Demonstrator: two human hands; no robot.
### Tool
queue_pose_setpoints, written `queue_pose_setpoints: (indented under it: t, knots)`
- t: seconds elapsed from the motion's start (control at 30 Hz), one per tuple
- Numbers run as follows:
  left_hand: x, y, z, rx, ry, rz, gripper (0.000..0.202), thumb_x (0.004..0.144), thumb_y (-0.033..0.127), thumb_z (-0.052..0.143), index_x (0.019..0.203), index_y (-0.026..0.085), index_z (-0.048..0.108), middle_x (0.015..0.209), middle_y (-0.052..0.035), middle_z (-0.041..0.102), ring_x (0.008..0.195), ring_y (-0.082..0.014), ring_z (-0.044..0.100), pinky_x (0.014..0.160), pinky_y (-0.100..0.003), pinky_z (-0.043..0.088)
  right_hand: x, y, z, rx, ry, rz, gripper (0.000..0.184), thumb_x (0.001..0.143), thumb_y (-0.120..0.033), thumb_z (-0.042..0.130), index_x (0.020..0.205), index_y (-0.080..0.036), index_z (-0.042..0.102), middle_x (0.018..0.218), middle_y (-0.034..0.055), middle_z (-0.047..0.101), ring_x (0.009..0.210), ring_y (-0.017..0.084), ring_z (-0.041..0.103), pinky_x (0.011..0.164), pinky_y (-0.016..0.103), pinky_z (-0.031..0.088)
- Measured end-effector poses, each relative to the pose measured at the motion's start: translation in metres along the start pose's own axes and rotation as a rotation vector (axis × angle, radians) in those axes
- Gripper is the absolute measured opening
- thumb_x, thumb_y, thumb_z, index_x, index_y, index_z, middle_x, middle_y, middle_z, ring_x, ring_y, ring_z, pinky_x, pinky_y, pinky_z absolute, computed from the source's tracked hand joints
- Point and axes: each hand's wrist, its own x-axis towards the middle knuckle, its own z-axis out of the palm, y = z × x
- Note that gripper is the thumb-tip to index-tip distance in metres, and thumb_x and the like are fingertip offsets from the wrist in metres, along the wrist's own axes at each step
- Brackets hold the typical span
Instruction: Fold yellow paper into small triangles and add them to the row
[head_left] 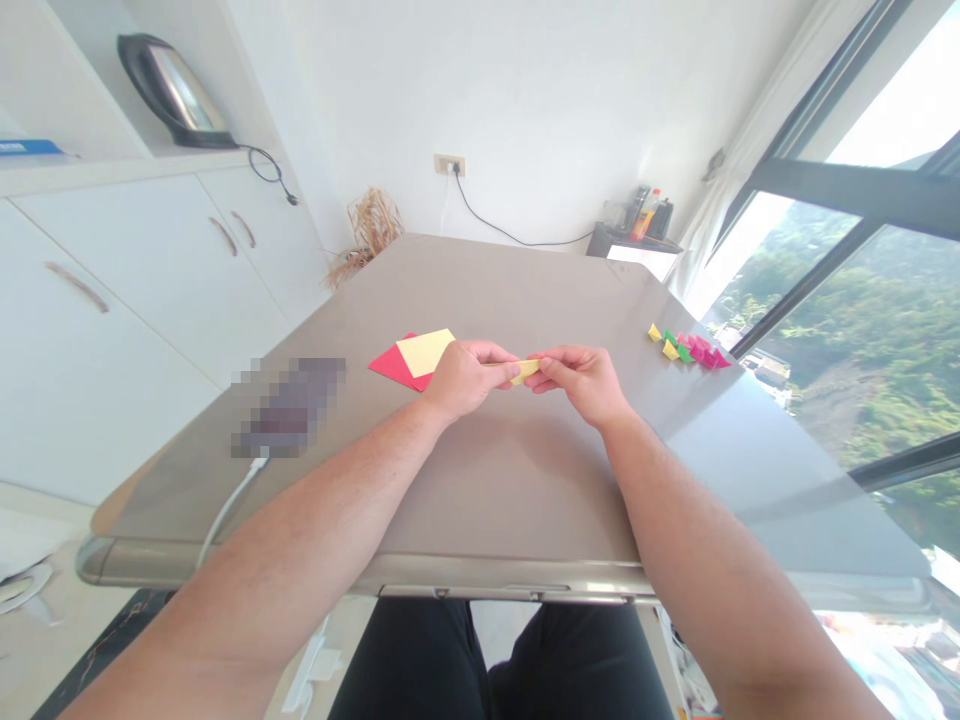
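Observation:
Between my two hands is a small folded piece of yellow paper (528, 370), held just above the table. My left hand (472, 378) pinches its left end between thumb and fingers. Its right end is gripped by the thumb and fingers of my right hand (581, 380). Part of the paper is hidden behind my fingers. Close to my left hand lie a flat yellow paper sheet (422, 351) and, partly under it, red paper (394, 367). Several small folded paper pieces (686, 347) in yellow, green and pink stand in a cluster at the right.
The grey-brown table (510, 480) fills the middle. A blurred dark device (292, 408) with a white cable (229, 515) lies at the left. A window (847, 300) borders the right side. Behind the table stands a low cabinet (634, 255) with bottles.

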Motion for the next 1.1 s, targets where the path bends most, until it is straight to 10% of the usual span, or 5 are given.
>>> queue_pose_setpoints:
  t: [0.33,1.1]
  knots:
    - [-0.006,0.0078,0.0046,0.14,-0.015,0.024,0.024,0.075,0.043,0.078,0.082,0.02,0.078,0.071,-0.0033,0.076,0.069,-0.0189,0.07,0.06,-0.028,0.048,-0.0006,-0.0008,0.0075,-0.296,0.135,-0.036,0.016,0.073,-0.036,0.072,0.074,-0.02,0.074,0.057,-0.0025,0.059,0.051,0.01,0.043,0.049,0.026,0.034]
    - [-0.0045,0.0006,0.0049,-0.007,-0.072,0.009,0.021,0.077,0.037,0.077,0.084,0.017,0.074,0.083,-0.0063,0.077,0.079,-0.0194,0.072,0.07,-0.033,0.059,-0.0032,-0.0015,0.0097,-0.346,0.242,-0.033,0.013,0.071,-0.033,0.07,0.07,-0.02,0.071,0.053,-0.0038,0.051,0.047,0.009,0.036,0.045,0.025,0.028]
